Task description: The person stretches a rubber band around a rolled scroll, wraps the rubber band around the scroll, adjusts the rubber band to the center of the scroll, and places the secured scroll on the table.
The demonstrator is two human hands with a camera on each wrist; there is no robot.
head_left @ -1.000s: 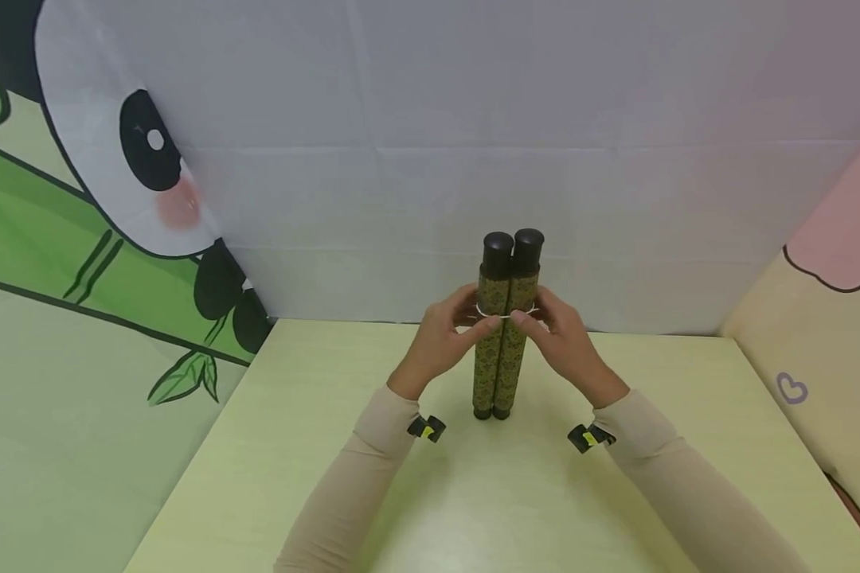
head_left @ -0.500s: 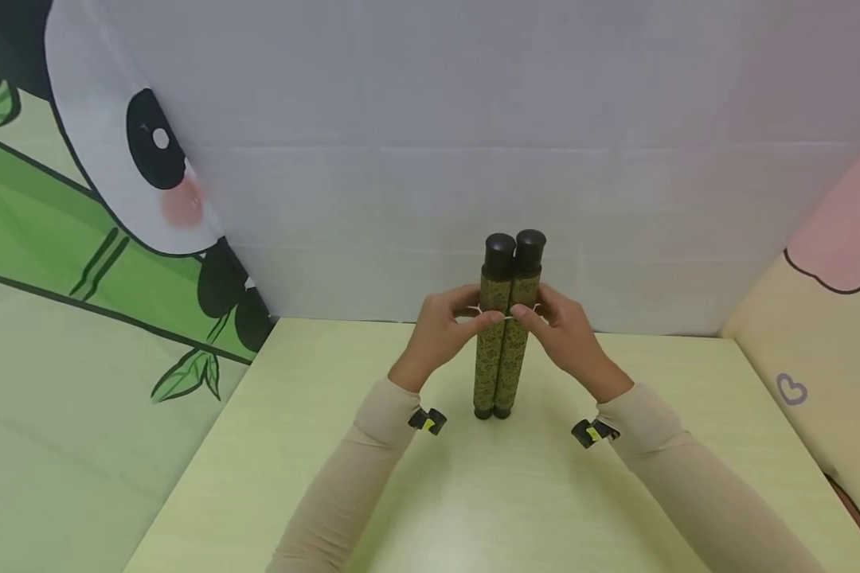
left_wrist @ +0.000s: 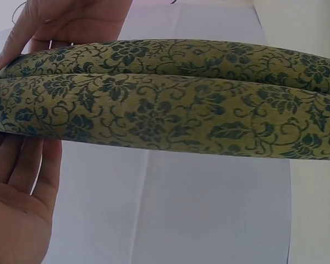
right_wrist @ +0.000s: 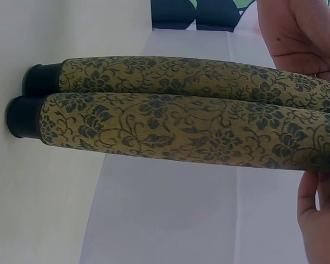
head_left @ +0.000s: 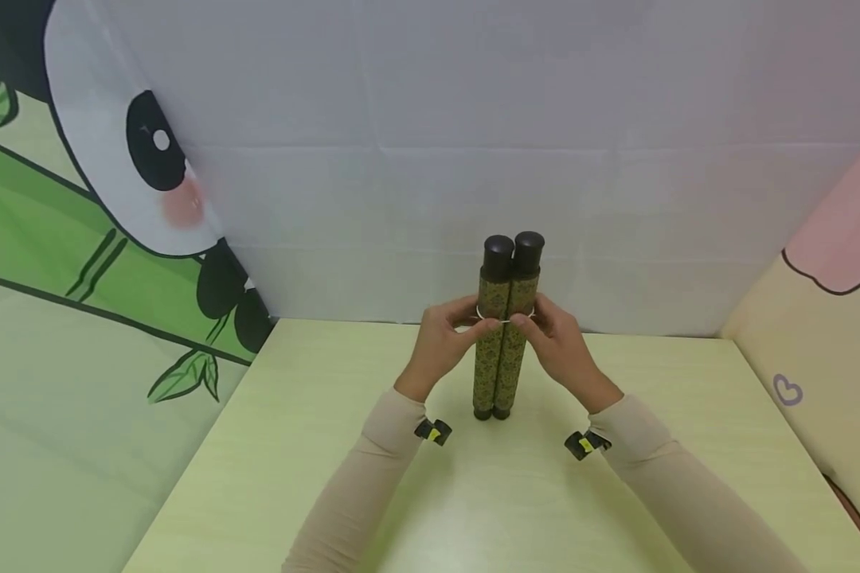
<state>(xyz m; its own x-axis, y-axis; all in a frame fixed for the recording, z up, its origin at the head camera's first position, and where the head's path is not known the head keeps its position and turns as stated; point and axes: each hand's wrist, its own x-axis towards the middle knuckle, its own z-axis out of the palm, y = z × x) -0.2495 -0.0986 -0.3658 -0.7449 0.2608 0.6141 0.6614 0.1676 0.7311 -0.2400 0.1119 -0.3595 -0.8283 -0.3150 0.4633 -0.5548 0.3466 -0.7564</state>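
Note:
Two scrolls stand upright side by side, the left scroll (head_left: pixel 486 366) and the right scroll (head_left: pixel 510 374). Both wear green-gold floral fabric and black knobs. Around their upper part runs a thin white band (head_left: pixel 505 321). My left hand (head_left: pixel 440 342) pinches the band at the left side, thumb in front, fingertips partly hidden behind the fabric. From the right, my right hand (head_left: pixel 557 342) pinches it likewise, the thumbs almost meeting. The left wrist view shows the floral fabric (left_wrist: pixel 170 115) close up with the band at its left end. Lower knobs (right_wrist: pixel 25 117) rest on the table in the right wrist view.
The pale wooden table (head_left: pixel 294 446) carries the scrolls near its middle. Behind it hangs a whitish cloth backdrop (head_left: pixel 430 199) with a cartoon panda on the left. A cream panel (head_left: pixel 817 350) with a purple heart borders the right side.
Both hands and the white band have shifted slightly down the scrolls, and the band's sides show again. The scrolls stay upright in the same place.

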